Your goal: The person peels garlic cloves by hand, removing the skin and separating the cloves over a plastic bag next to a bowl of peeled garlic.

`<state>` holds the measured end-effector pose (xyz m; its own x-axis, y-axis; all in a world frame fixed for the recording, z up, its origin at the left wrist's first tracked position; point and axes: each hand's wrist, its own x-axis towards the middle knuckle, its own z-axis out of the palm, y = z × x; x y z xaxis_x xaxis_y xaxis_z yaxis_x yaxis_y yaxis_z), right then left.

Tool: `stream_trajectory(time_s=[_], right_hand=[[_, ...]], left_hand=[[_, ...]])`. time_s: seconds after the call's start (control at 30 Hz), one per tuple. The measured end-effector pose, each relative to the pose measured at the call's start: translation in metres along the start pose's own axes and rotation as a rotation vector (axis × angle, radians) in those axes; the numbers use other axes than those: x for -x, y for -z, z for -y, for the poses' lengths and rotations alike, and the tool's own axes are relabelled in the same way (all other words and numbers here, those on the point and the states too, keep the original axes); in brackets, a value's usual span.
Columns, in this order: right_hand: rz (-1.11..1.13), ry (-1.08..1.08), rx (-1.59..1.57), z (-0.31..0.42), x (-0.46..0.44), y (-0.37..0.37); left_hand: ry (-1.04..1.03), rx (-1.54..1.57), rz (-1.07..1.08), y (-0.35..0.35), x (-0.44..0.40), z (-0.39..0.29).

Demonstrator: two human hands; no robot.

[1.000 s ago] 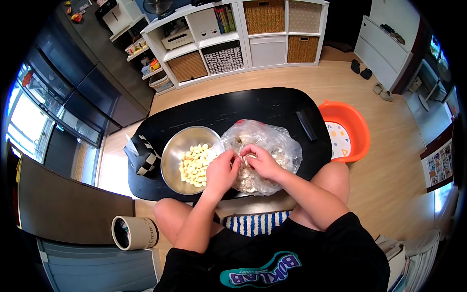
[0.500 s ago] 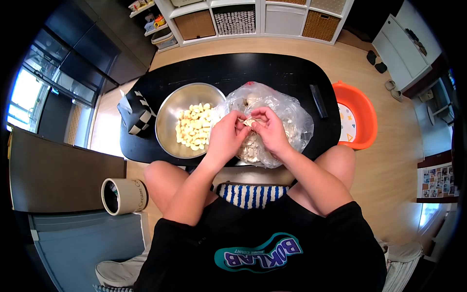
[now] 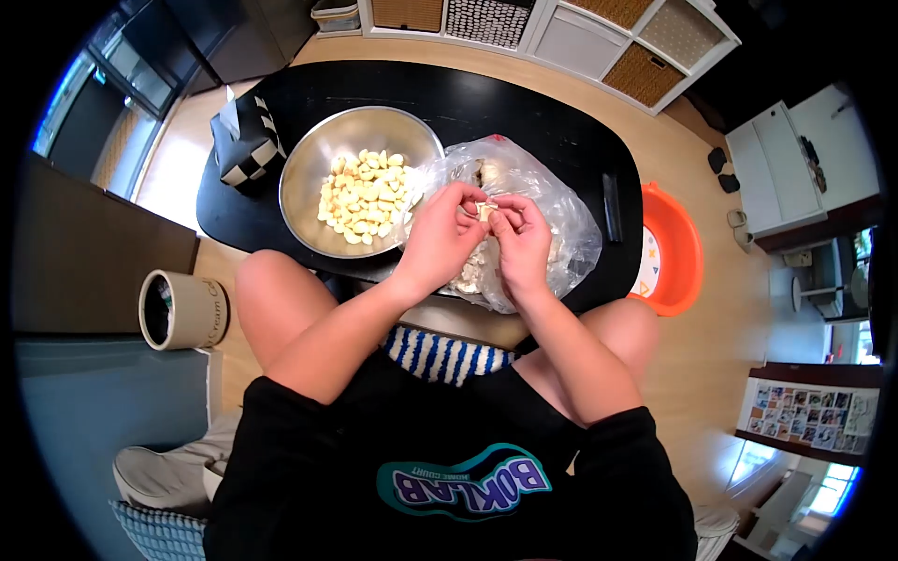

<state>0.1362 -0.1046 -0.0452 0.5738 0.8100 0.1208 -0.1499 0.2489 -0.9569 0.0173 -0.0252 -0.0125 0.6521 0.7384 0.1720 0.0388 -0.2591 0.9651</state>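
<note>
Between the fingertips of both hands is a garlic clove [image 3: 485,211], pale with bits of papery skin on it. My left hand [image 3: 443,236] pinches it from the left, and my right hand [image 3: 520,241] grips its other side. Both hands are above a clear plastic bag [image 3: 566,201] that holds garlic skins and whitish pieces, partly hidden by my hands. To the left stands a steel bowl [image 3: 304,164] with many peeled garlic cloves [image 3: 367,198] in it.
The black table [image 3: 524,103] also carries a checkered tissue box [image 3: 248,140] at left and a dark narrow object [image 3: 612,208] at right. An orange basin [image 3: 687,248] stands beyond the right edge. A beige bin [image 3: 198,313] is on the floor at left.
The camera view has turned and shifted, so the table appears tilted. Both hands stay above the bag with the clove, and the fingers have moved slightly around it.
</note>
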Motion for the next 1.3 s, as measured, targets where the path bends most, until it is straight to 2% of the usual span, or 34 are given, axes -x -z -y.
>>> stream_trajectory(time_s=[0.2,0.33,0.4,0.53,0.7,1.03,1.13,1.2,1.3], right_hand=[[-0.036,-0.043,-0.069,0.002,0.002,-0.003],[0.002,-0.020,-0.014,0.000,0.003,-0.002],[-0.034,0.004,0.131,-0.002,0.004,-0.001],[0.012,0.056,0.172,-0.001,0.004,-0.001],[-0.015,0.048,0.253,-0.001,0.002,0.001],[0.032,0.014,0.234,-0.003,-0.002,0.009],[0.056,-0.026,0.170,0.002,-0.002,0.005],[0.073,-0.122,0.095,0.008,-0.002,0.001],[0.143,-0.074,0.180,0.009,-0.001,-0.002]], left_hand=[[-0.064,-0.019,-0.004,0.004,-0.003,0.006],[-0.004,0.045,-0.003,0.008,-0.002,-0.002],[-0.115,-0.159,-0.035,0.011,-0.004,0.002],[-0.103,-0.106,-0.009,0.013,-0.007,0.007],[0.015,-0.071,0.077,0.019,-0.008,0.000],[-0.001,-0.074,0.083,0.026,-0.011,0.000],[-0.029,-0.177,0.086,0.028,-0.011,0.001],[-0.130,-0.236,0.064,0.028,-0.011,0.007],[-0.182,-0.273,0.077,0.029,-0.011,0.008]])
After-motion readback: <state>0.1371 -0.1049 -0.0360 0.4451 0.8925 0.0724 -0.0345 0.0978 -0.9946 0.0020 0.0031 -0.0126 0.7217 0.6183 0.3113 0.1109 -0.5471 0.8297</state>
